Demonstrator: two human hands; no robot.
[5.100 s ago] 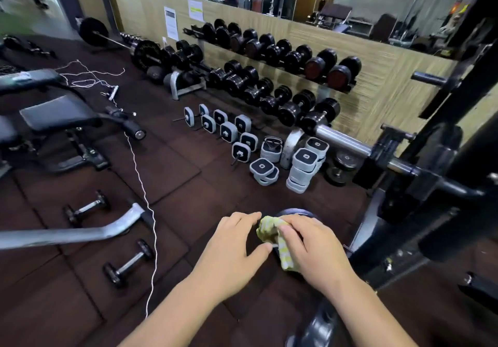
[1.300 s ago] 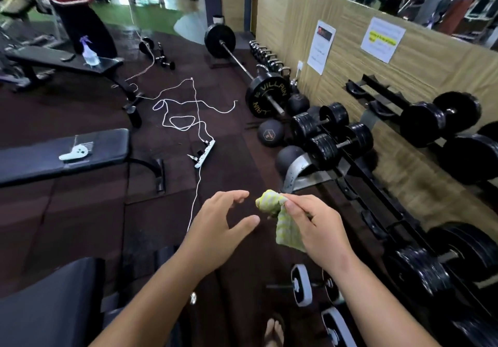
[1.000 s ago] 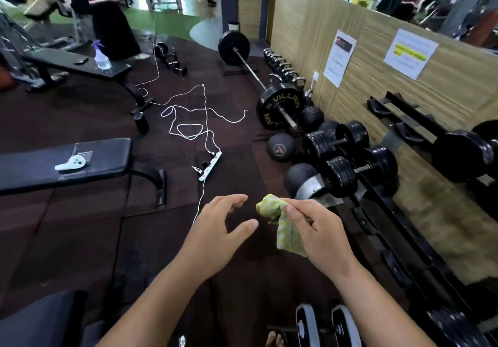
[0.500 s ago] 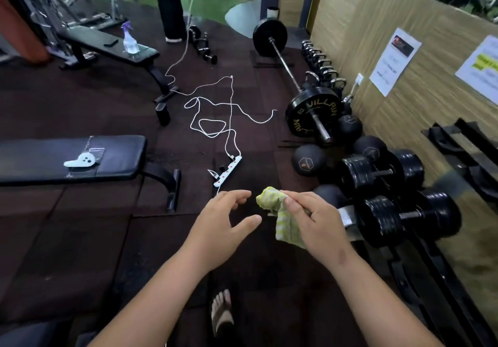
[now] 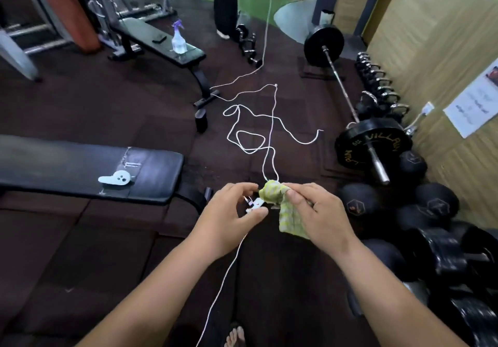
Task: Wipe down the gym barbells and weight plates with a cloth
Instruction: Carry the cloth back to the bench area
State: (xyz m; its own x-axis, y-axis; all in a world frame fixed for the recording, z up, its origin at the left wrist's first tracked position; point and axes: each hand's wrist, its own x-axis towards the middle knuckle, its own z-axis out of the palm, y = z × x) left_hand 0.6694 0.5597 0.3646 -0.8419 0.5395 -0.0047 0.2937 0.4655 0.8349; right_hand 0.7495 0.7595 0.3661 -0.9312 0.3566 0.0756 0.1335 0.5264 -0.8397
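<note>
My right hand (image 5: 312, 214) pinches a yellow-green checked cloth (image 5: 285, 212) in front of me, well above the floor. My left hand (image 5: 229, 217) hovers just left of the cloth with fingers loosely curved and nothing in it. A barbell (image 5: 350, 106) lies on the floor at the right. It carries a black plate at its far end (image 5: 324, 44) and a near plate marked VILLAIN (image 5: 373, 144). Black dumbbells (image 5: 442, 255) and round balls (image 5: 361, 205) sit low at the right, by the wooden wall.
A white cable (image 5: 272, 125) snakes over the dark floor to a power strip (image 5: 254, 205) under my hands. A black bench (image 5: 80, 168) lies at the left. Another bench (image 5: 159, 42) farther back holds a spray bottle (image 5: 178, 38). A person's legs (image 5: 223, 1) stand beyond. Kettlebells (image 5: 377, 85) line the wall.
I have walked and turned left along the rack, so the barbell and cable came nearer and more central. Both hands kept their pose, the right still holding the cloth.
</note>
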